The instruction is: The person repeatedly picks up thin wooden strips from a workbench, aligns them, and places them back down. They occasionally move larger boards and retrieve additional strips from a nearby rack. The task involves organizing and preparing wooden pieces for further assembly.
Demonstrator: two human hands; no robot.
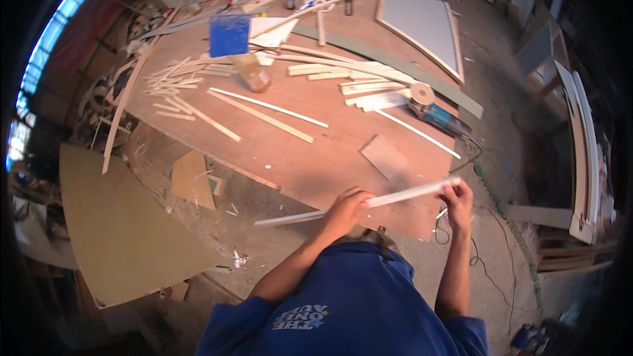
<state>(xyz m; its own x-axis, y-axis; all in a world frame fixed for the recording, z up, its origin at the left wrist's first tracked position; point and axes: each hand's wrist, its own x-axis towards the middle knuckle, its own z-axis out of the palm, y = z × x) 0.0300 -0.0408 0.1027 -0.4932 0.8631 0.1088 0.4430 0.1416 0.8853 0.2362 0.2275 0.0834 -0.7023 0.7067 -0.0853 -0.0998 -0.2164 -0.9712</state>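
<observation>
White strip (410,193), left hand (349,208) midway, right hand (457,200) at end

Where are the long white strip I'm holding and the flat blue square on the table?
Long white strip (409,194): head view, stretch right of its middle.
Flat blue square (229,35): head view, middle of its face.

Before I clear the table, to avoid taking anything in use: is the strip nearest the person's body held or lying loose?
Held: the left hand grips the white strip partway along, the right hand near one end.
</observation>
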